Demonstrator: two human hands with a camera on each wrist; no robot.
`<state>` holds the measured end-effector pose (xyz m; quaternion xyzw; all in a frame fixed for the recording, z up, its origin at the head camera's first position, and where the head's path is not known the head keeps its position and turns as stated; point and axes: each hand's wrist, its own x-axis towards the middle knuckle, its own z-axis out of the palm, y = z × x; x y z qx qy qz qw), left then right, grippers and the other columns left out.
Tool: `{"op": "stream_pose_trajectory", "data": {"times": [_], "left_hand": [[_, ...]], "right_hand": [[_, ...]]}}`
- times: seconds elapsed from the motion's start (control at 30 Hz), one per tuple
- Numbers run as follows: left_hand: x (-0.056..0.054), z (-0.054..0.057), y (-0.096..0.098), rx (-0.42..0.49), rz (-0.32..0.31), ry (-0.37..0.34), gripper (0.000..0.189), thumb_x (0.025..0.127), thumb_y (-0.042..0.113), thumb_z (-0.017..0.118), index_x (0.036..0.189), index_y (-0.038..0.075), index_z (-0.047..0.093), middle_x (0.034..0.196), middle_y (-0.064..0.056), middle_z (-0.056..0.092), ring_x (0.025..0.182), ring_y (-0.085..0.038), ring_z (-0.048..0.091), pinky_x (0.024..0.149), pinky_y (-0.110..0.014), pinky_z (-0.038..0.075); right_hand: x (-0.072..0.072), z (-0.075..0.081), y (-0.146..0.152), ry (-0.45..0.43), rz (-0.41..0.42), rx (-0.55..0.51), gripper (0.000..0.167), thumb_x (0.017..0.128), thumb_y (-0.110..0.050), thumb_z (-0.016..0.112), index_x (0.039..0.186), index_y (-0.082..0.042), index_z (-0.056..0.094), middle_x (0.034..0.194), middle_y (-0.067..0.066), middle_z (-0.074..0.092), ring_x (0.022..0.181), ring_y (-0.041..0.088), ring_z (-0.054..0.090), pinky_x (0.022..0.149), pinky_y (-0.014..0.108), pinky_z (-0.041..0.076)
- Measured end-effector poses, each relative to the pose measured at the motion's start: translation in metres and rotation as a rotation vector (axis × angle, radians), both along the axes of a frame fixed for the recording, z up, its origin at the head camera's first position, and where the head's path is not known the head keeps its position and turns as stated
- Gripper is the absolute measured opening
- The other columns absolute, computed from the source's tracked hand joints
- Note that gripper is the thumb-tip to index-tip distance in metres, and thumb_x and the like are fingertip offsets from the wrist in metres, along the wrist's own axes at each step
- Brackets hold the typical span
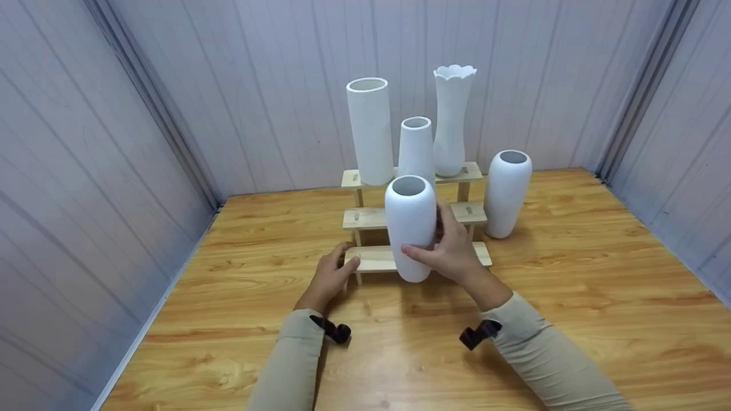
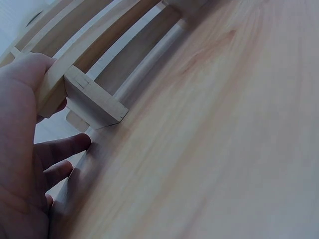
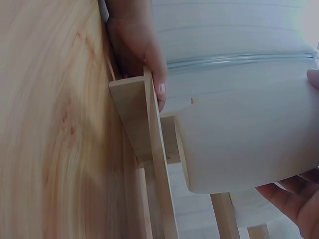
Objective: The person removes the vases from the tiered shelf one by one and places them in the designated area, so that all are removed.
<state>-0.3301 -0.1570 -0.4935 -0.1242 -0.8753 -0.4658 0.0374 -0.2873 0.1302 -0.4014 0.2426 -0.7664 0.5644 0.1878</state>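
My right hand (image 1: 454, 251) grips a smooth white vase (image 1: 410, 222), thumb at its front and fingers round its far right side. Held upright, the vase covers part of a three-tier wooden stand (image 1: 371, 260). In the right wrist view, the base of the vase (image 3: 249, 139) appears apart from the lowest shelf. At the left end of that shelf is my left hand (image 1: 331, 277); the left wrist view shows its thumb and a finger pinching the board (image 2: 52, 89), other fingers spread below. Another white vase (image 1: 416, 148) stands on the stand, its lower part hidden behind the held one.
On the top shelf stand a tall cylindrical white vase (image 1: 371, 137) and one with a scalloped rim (image 1: 451, 125). To the right of the stand, a rounded white vase (image 1: 507, 197) stands on the wooden table (image 1: 571, 274). Pale panel walls (image 1: 274, 97) enclose the table's back and sides.
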Motion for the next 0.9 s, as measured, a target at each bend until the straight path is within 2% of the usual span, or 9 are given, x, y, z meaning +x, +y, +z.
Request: {"op": "stream_pose_trajectory", "data": {"times": [0.2,0.37,0.47,0.63,0.9], "left_hand": [[-0.002,0.001,0.003,-0.013,0.004,0.027,0.044,0.100,0.037,0.059,0.140,0.018,0.056,0.133,-0.017,0.060,0.125,-0.033,0.052,0.106,-0.054,0.039],[-0.003,0.000,0.003,-0.011,0.014,0.020,0.045,0.100,0.039,0.059,0.141,0.020,0.055,0.139,-0.014,0.058,0.133,-0.036,0.045,0.110,-0.057,0.033],[-0.003,0.000,0.003,-0.013,0.009,0.018,0.046,0.100,0.039,0.058,0.142,0.019,0.054,0.142,-0.015,0.056,0.136,-0.038,0.043,0.111,-0.058,0.031],[-0.003,-0.001,0.002,-0.007,-0.003,0.026,0.047,0.101,0.036,0.058,0.142,0.015,0.054,0.141,-0.018,0.056,0.134,-0.037,0.047,0.110,-0.056,0.036],[-0.001,-0.001,0.001,0.002,0.006,0.001,0.044,0.102,0.034,0.059,0.142,0.017,0.054,0.140,-0.020,0.055,0.132,-0.033,0.049,0.109,-0.053,0.038]], "right_hand": [[0.003,-0.003,0.024,0.011,-0.042,0.014,0.096,0.072,-0.021,0.093,0.149,-0.010,0.037,0.130,0.012,0.061,0.111,0.028,0.064,0.088,0.049,0.055],[0.005,-0.007,0.043,0.019,-0.061,0.017,0.093,0.071,-0.019,0.092,0.148,-0.009,0.039,0.128,0.010,0.062,0.108,0.026,0.064,0.085,0.052,0.055],[0.004,-0.009,0.053,-0.008,-0.059,0.010,0.091,0.073,-0.017,0.090,0.148,-0.009,0.038,0.130,0.009,0.060,0.111,0.026,0.062,0.088,0.054,0.052],[0.002,-0.009,0.066,-0.051,-0.075,0.020,0.089,0.075,-0.016,0.087,0.147,-0.008,0.036,0.130,0.011,0.057,0.112,0.027,0.059,0.092,0.055,0.050],[-0.004,-0.007,0.075,-0.088,-0.076,0.025,0.094,0.074,-0.014,0.086,0.151,-0.008,0.032,0.133,0.013,0.056,0.116,0.031,0.058,0.100,0.061,0.046]]}}
